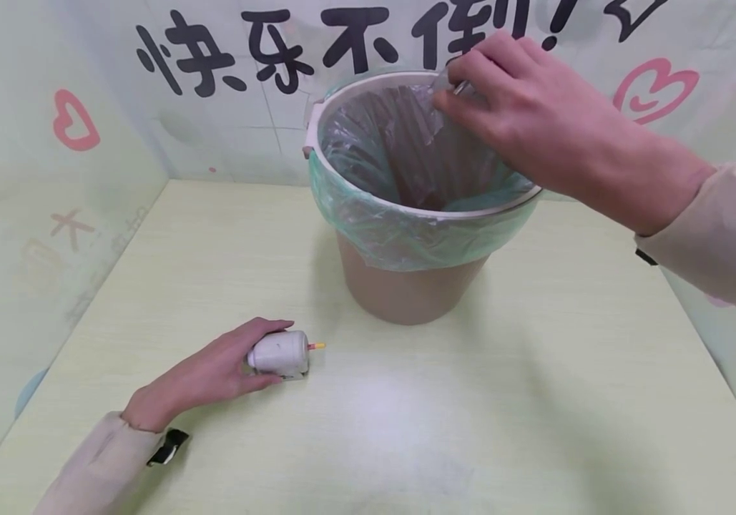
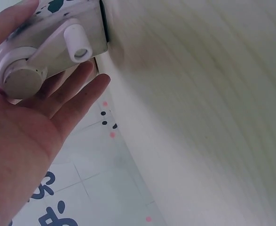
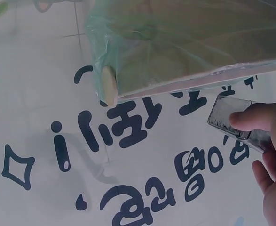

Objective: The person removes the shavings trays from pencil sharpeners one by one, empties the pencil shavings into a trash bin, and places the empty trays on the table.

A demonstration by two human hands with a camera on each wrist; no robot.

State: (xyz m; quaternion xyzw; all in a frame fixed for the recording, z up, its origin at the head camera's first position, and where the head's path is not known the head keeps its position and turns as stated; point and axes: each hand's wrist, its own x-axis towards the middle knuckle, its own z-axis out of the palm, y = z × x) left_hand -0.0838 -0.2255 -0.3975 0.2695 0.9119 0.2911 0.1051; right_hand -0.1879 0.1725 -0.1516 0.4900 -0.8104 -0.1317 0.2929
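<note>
My left hand (image 1: 232,361) grips a white crank pencil sharpener (image 1: 279,353) low at the tabletop, thumb on one side and fingers on the other. Its crank handle (image 2: 76,43) faces the palm in the left wrist view. From the opposite end sticks a short yellow and red pencil-like stub (image 1: 317,346). Up over the far right rim of the bin (image 1: 406,286), my right hand (image 1: 516,107) pinches a small clear plastic drawer (image 3: 229,115) between thumb and fingers. Dark specks cling inside the drawer. In the head view the fingers mostly hide it.
A green plastic bag (image 1: 400,239) lines the brown bin and folds over its rim. The bin stands on the pale wooden table (image 1: 406,429) near the back wall. Walls with printed lettering (image 1: 277,50) and hearts enclose the back and both sides.
</note>
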